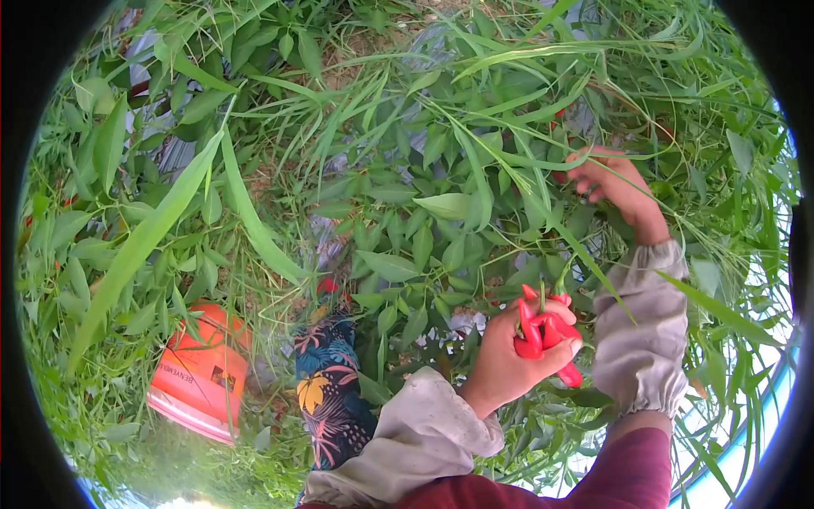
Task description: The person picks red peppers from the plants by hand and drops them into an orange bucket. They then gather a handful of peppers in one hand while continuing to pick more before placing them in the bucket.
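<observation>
Several glossy red chili peppers (530, 335) are bunched in my left hand (500, 360), some with green stems sticking up between the fingers. My fingers are wrapped round them, low in front of the plants. Farther out and to the right, my right hand (615, 182) reaches in among the leaves with its fingers curled. A bit of a red chili pepper (560, 176) shows at its fingertips, mostly hidden by the fingers and foliage. Green chili plants (424, 212) surround both hands.
An orange bucket (203, 365) with printed lettering leans in the grass at lower left. Long grass blades (161, 237) cross the view. Beside my left forearm is dark floral cloth (326, 386). Greyish plastic sheeting (174, 157) shows between plants.
</observation>
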